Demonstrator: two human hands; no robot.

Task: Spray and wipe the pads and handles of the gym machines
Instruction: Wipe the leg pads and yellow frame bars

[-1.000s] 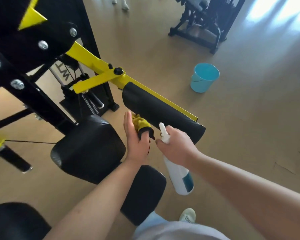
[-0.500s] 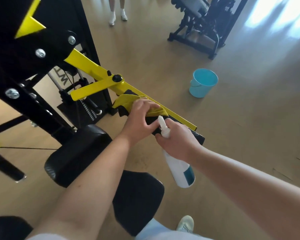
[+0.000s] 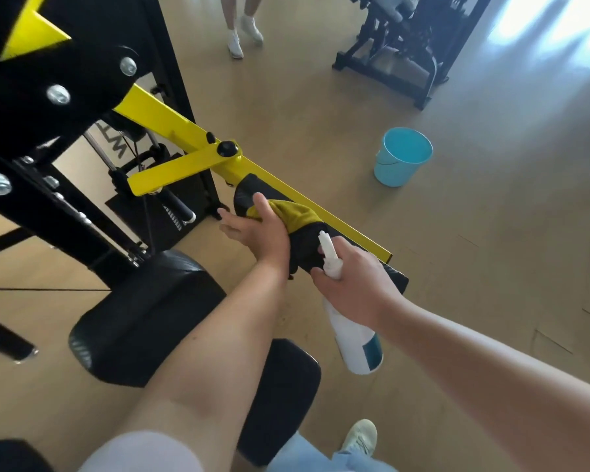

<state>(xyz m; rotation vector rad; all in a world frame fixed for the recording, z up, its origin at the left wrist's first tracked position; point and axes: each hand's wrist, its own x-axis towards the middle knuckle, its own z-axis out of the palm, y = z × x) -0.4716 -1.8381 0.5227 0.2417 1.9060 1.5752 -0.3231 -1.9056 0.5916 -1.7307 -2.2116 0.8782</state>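
Showed a black roller pad [image 3: 244, 196] fixed just under a yellow lever arm [image 3: 171, 117], in front of the wearer. Pressed a yellow cloth [image 3: 297, 212] onto it with the left hand [image 3: 259, 233], fingers straight and spread, thumb over the top. Gripped a white spray bottle [image 3: 355, 338] in the right hand [image 3: 355, 284], nozzle toward the pad. Probably best wiped lengthwise, firmly, wrapping round the hidden underside. Ran its long axis from pivot, upper left, to free end, lower right. Took in a blue bucket [image 3: 392, 172] well apart.
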